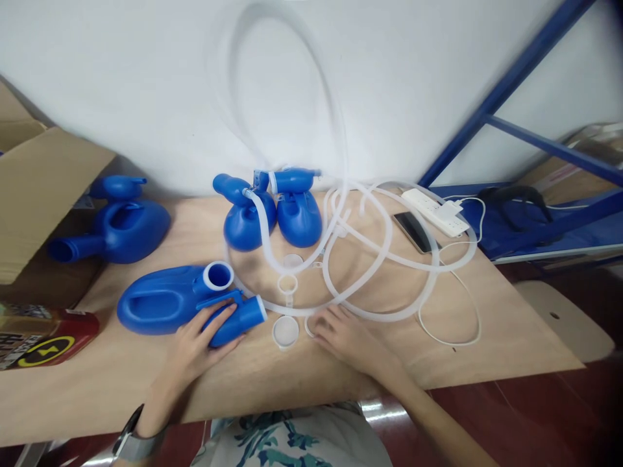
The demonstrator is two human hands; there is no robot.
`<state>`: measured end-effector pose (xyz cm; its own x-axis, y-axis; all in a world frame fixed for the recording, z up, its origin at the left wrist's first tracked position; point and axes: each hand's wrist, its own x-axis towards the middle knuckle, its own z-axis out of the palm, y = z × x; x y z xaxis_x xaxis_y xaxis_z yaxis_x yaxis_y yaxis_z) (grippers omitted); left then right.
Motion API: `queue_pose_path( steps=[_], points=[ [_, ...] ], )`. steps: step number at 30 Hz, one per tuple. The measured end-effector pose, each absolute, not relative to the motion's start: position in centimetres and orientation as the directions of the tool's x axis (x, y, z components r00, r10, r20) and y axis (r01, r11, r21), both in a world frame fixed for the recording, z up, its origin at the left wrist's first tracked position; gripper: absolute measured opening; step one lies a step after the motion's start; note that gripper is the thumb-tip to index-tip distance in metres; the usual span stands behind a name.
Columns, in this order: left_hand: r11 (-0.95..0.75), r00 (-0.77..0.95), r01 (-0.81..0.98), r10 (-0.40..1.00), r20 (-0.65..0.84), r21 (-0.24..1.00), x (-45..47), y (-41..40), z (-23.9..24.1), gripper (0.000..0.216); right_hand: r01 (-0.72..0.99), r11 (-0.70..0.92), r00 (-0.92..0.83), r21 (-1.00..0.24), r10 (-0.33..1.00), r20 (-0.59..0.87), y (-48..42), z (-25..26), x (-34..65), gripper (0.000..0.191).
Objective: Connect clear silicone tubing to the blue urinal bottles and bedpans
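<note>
My left hand [199,340] is closed around a blue spout piece [243,319] with a white rim. Beside it lies a blue urinal bottle [156,301] on its side, its white-rimmed mouth [218,275] uncovered. The fingers of my right hand [343,334] are curled down on a small white cap [309,326] on the table, partly hiding it. Left of that cap lies a round translucent cap [285,331]. A translucent ring with a strap [287,283] lies behind them.
Two blue bottles [248,224] stand by the wall, one joined to a long clear hose [360,279] that loops across the table. A phone [416,232], power strip [435,213] and white cable are right. Another blue bottle [131,233] and a cardboard box [48,194] are left.
</note>
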<state>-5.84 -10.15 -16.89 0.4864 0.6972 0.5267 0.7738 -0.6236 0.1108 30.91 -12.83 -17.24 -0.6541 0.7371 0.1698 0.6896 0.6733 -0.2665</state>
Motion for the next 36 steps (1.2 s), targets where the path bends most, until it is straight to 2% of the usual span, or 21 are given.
queue_pose_path(
  steps=[7, 9, 11, 14, 17, 20, 26, 28, 33, 36],
  points=[
    [-0.607, 0.442, 0.763, 0.741, 0.506, 0.223, -5.9, -9.8, -17.2, 0.06, 0.682, 0.694, -0.638, -0.231, 0.719, 0.275, -12.3, -18.1, 30.5, 0.007],
    [-0.639, 0.483, 0.73, 0.733, 0.478, 0.242, -4.8, -10.3, -17.5, 0.06, 0.683, 0.68, -0.605, -0.267, 0.731, 0.314, -11.7, -18.0, 30.6, 0.01],
    [-0.66, 0.511, 0.71, 0.722, 0.467, 0.244, -3.6, -10.6, -17.8, 0.062, 0.737, 0.598, -0.514, -0.315, 0.798, 0.314, -10.4, -17.5, 31.1, 0.016],
    [-0.659, 0.496, 0.704, 0.723, 0.48, 0.265, -2.1, -10.3, -17.8, 0.062, 0.871, 0.366, -0.318, -0.327, 0.928, 0.194, -7.0, -16.3, 32.5, 0.025],
    [-0.618, 0.459, 0.742, 0.752, 0.473, 0.262, -0.9, -8.9, -17.2, 0.058, 0.925, 0.209, -0.177, -0.316, 0.976, 0.129, -2.6, -15.4, 34.0, 0.04],
    [-0.564, 0.428, 0.789, 0.789, 0.44, 0.243, 0.1, -6.8, -16.7, 0.054, 0.928, 0.109, -0.102, -0.356, 0.994, 0.038, 1.0, -15.2, 34.3, 0.044],
    [-0.524, 0.395, 0.818, 0.812, 0.43, 0.239, 0.7, -3.9, -17.7, 0.05, 0.885, -0.018, -0.05, -0.465, 0.99, -0.134, 2.3, -15.5, 32.6, 0.071],
    [-0.493, 0.361, 0.832, 0.829, 0.428, 0.253, 0.7, -3.8, -18.5, 0.052, 0.858, -0.042, -0.043, -0.512, 0.987, -0.153, 1.9, -15.2, 32.6, 0.07],
    [-0.39, 0.251, 0.875, 0.872, 0.421, 0.286, 0.4, -3.8, -20.2, 0.057, 0.795, -0.056, -0.065, -0.603, 0.982, -0.178, -0.2, -12.5, 34.6, 0.04],
    [-0.374, 0.211, 0.87, 0.871, 0.444, 0.32, 0.5, -3.6, -21.0, 0.055, 0.772, -0.022, -0.11, -0.635, 0.98, -0.167, -1.8, -10.4, 35.6, 0.035]
  ],
)
